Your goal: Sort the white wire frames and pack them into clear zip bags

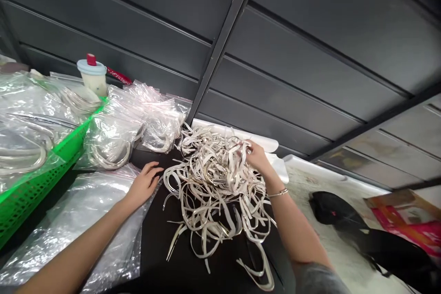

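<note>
A big tangled pile of thin, curved, silvery-white strips lies on the dark table. At the pile's upper right, my right hand is closed on some of the strips, its fingertips partly hidden among them. My left hand holds nothing. Its fingers are apart, just left of the pile, over the edge of flat clear plastic bags lying on the table. Filled clear bags with curved silvery pieces inside stand behind my left hand.
A green perforated basket at the left holds more bagged curved pieces. Behind it stands a cup with a pale blue lid. White rolls lie along the grey panelled wall. Black objects and a cardboard box are at the right.
</note>
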Available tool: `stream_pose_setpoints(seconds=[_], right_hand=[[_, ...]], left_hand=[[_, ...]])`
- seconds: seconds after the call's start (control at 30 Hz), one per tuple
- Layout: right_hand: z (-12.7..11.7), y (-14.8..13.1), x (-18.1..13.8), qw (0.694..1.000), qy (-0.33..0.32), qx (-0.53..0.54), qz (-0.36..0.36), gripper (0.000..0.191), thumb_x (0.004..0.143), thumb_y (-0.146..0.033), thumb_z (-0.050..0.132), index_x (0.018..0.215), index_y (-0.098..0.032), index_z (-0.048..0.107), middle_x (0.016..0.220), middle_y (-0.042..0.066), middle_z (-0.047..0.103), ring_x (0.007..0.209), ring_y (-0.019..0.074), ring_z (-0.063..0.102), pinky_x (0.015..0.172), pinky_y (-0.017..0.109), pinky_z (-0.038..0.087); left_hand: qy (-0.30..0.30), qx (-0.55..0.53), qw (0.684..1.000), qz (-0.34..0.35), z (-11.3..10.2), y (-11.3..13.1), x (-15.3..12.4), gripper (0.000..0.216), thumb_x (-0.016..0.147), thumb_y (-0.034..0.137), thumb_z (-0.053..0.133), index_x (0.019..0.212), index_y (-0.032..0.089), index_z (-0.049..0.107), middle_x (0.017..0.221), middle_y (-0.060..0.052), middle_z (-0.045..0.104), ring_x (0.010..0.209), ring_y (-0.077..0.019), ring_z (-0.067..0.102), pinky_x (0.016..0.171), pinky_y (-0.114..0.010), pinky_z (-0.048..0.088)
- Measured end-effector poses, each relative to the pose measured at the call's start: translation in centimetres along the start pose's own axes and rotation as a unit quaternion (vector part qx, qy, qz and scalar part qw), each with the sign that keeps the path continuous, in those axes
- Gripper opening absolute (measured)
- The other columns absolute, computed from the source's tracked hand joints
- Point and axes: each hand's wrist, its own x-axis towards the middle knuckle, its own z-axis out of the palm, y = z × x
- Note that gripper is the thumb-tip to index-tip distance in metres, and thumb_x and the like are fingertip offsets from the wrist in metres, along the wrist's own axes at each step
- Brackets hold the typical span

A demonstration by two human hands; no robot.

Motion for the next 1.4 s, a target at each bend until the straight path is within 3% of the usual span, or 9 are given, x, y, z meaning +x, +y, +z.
stream_pose_setpoints(seconds=[0.13,0.23,0.37,0.5,0.63,0.77,0.93,1.1,1.4], right_hand=[[-0.9,0.9,2.9,0.999,-0.012,-0.020,0.027,0.017,0.069,-0.026,0.051,0.079,-0.015,0.061,0.069,0.001,0.062,0.064,0.0154,0.054,0.059,0.024,0.041],[-0.3,1.9,3.7,0.997,-0.031,-0.041,0.050,0.022,0.068,-0.022,0.054,0.086,-0.016,0.063,0.072,0.002,0.063,0.061,0.0154,0.056,0.060,0.026,0.044],[1.1,2.3,2.5,0.997,-0.002,-0.066,0.047,0.039,0.066,-0.020,0.060,0.105,-0.015,0.060,0.099,0.011,0.060,0.085,0.0231,0.059,0.079,0.037,0.046],[2.0,0.4,-0.8,0.997,0.045,-0.061,0.006,0.032,0.076,-0.021,0.053,0.108,-0.016,0.059,0.114,0.013,0.054,0.107,0.0262,0.052,0.089,0.042,0.044],[3.5,-2.6,-4.9,0.991,0.076,0.032,-0.104,0.019,0.086,-0.021,0.046,0.095,-0.020,0.063,0.096,0.009,0.063,0.094,0.0227,0.059,0.080,0.042,0.051],[6.3,-5.4,-7.7,0.985,0.018,0.096,-0.145,0.021,0.088,-0.016,0.044,0.096,-0.021,0.063,0.092,0.006,0.066,0.089,0.0190,0.063,0.080,0.038,0.054],[9.9,-7.3,-7.9,0.981,-0.040,0.029,-0.188,0.021,0.088,-0.012,0.043,0.096,-0.017,0.061,0.094,0.007,0.065,0.090,0.0180,0.060,0.081,0.033,0.049],[11.0,-6.4,-7.3,0.976,-0.069,-0.104,-0.180,0.015,0.085,-0.011,0.048,0.083,-0.016,0.062,0.088,0.007,0.062,0.083,0.0181,0.056,0.083,0.034,0.041],[9.8,-3.8,-7.8,0.981,-0.086,-0.122,-0.121,0.017,0.079,-0.005,0.050,0.076,-0.017,0.062,0.078,0.003,0.063,0.080,0.0184,0.056,0.080,0.033,0.036]], left_hand=[[-0.003,-0.003,1.000,-0.002,0.1,-0.1,0.0,0.028,0.086,0.023,0.038,0.106,0.019,0.057,0.119,-0.011,0.050,0.111,-0.0228,0.052,0.094,-0.041,0.045],[-0.004,-0.004,1.000,-0.003,0.2,-0.2,-0.1,0.028,0.086,0.023,0.038,0.105,0.018,0.058,0.119,-0.011,0.050,0.110,-0.0225,0.053,0.093,-0.040,0.046],[0.000,-0.005,1.000,-0.003,0.2,-0.3,-0.1,0.028,0.085,0.023,0.038,0.104,0.019,0.058,0.118,-0.010,0.051,0.110,-0.0227,0.053,0.093,-0.041,0.046],[-0.005,-0.002,1.000,-0.005,0.1,-0.1,0.0,0.028,0.085,0.022,0.038,0.104,0.020,0.058,0.117,-0.009,0.052,0.109,-0.0222,0.054,0.093,-0.040,0.046],[-0.012,0.001,1.000,-0.008,0.0,0.2,0.1,0.027,0.085,0.022,0.038,0.103,0.020,0.058,0.115,-0.009,0.052,0.108,-0.0220,0.054,0.092,-0.040,0.046],[-0.015,-0.002,1.000,-0.011,-0.1,0.3,0.2,0.027,0.085,0.022,0.039,0.102,0.021,0.059,0.114,-0.008,0.053,0.108,-0.0222,0.054,0.092,-0.040,0.046],[-0.021,0.007,1.000,-0.010,0.0,0.1,0.2,0.027,0.085,0.022,0.038,0.103,0.019,0.058,0.116,-0.010,0.051,0.109,-0.0225,0.053,0.092,-0.041,0.046],[-0.017,0.007,1.000,-0.003,0.0,0.0,0.1,0.028,0.085,0.020,0.037,0.103,0.016,0.058,0.116,-0.011,0.051,0.110,-0.0224,0.052,0.093,-0.040,0.045],[-0.025,-0.003,1.000,-0.010,0.1,0.0,0.0,0.026,0.085,0.020,0.039,0.104,0.020,0.058,0.117,-0.010,0.050,0.109,-0.0218,0.052,0.093,-0.041,0.045]])
